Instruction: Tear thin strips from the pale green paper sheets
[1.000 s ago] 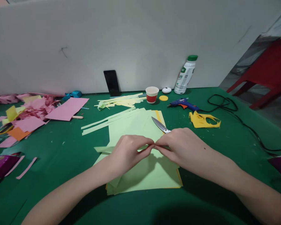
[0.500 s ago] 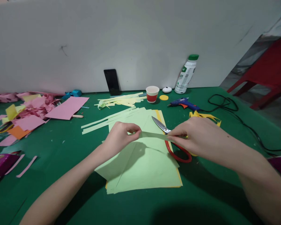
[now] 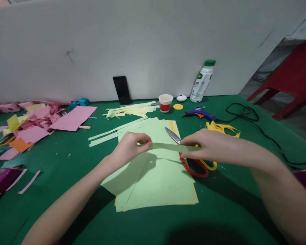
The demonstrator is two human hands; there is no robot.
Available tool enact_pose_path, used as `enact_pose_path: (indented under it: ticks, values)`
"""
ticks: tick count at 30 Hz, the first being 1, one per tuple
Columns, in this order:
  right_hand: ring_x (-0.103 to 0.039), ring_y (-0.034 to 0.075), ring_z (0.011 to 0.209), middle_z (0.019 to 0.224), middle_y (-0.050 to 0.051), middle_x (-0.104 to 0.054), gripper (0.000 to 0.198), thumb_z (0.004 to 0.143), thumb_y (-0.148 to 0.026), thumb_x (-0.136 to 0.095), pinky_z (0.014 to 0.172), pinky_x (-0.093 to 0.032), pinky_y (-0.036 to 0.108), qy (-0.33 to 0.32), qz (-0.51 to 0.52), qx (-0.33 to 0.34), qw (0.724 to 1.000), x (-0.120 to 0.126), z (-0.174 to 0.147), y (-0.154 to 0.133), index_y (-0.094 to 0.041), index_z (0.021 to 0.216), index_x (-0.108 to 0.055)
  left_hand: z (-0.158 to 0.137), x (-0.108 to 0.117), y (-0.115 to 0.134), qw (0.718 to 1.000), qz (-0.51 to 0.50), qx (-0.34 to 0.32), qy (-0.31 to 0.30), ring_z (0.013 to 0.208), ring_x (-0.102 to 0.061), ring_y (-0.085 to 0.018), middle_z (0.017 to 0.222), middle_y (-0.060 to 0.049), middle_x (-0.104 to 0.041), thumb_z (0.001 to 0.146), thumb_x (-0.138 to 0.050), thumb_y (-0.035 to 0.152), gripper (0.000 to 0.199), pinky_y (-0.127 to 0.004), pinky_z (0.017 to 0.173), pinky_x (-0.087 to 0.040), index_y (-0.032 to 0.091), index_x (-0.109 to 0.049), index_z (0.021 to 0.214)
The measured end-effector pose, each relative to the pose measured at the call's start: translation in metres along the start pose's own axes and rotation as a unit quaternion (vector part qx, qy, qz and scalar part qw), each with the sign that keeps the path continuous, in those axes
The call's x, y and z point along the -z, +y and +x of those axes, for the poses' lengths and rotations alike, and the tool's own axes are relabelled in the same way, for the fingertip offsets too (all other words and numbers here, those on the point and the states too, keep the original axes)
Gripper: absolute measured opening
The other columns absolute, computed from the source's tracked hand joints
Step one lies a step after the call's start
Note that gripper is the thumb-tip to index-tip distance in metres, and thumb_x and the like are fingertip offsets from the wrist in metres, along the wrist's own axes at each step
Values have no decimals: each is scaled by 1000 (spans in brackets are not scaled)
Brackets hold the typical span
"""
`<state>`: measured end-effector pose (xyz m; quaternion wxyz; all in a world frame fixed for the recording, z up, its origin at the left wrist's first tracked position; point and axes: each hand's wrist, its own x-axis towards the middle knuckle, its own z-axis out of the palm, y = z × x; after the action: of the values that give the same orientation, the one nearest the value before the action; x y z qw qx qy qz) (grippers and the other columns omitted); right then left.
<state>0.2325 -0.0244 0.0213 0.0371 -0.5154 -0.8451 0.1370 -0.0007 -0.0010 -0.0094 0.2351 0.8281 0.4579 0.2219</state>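
Note:
My left hand (image 3: pixel 131 148) is closed in a pinch on one end of a narrow pale green paper strip (image 3: pixel 168 147). The strip stretches level to the right, above a stack of pale green sheets (image 3: pixel 158 187). Its other end reaches between the parted thumb and fingers of my right hand (image 3: pixel 206 144), which does not appear to grip it. Under the right hand, scissors with red and yellow handles (image 3: pixel 195 175) lie across the stack's right edge, the blades pointing away. More green strips (image 3: pixel 104 137) lie left of the stack.
Along the white wall stand a black phone (image 3: pixel 121 90), a paper cup (image 3: pixel 165 103) and a leaning bottle (image 3: pixel 201 83). A blue glue gun (image 3: pixel 200 113) with a black cord lies at the right, near yellow scraps (image 3: pixel 220 127). Pink paper (image 3: pixel 73 117) and scraps cover the left side.
My right thumb and fingers have parted from their pinch on the strip, exposing more of its right end. My left hand has shifted slightly left, still pinching the strip.

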Motion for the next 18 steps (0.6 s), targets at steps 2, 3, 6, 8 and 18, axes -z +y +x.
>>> enact_pose_path:
  ticks: [2,3,6,8,18]
  values:
    - [-40,8,45,52,-3,-49,33,80,-42,-46,42,-24,20,-53,40,14,998,-6,8,-10,-18,60,-57,-1,-3,4,1000,9,-19,-11,63,-61,-12,73,-2,-69,74,-50,15,14,-21,60,-47,14,-64,72]
    - [-38,8,45,51,-3,-48,35,83,-39,-41,43,-24,20,-64,53,21,996,-10,12,-14,-18,58,-55,-2,-5,5,999,14,-29,-15,64,-61,-12,75,-2,-69,75,-50,15,15,-21,60,-47,15,-64,74]
    - [-39,9,48,51,-2,-49,33,85,-26,-37,46,-24,21,-51,58,27,997,-20,17,-26,-17,58,-55,-5,-11,9,998,7,-54,-24,68,-62,-13,81,-2,-69,79,-49,18,16,-22,62,-47,16,-64,81]
    - [-40,9,49,52,-1,-50,31,84,-23,-38,46,-24,22,-39,49,23,998,-24,17,-32,-17,60,-57,-7,-15,11,997,-13,-75,-34,71,-62,-12,83,-2,-69,81,-49,19,16,-22,64,-48,16,-64,85]
    - [-29,9,44,43,-2,-36,28,74,-13,-38,45,-17,24,-6,6,-6,1000,-22,14,-35,-16,47,-35,-7,-15,7,999,4,-31,-6,64,-62,-12,77,-1,-70,79,-49,16,17,-22,59,-45,16,-66,79]
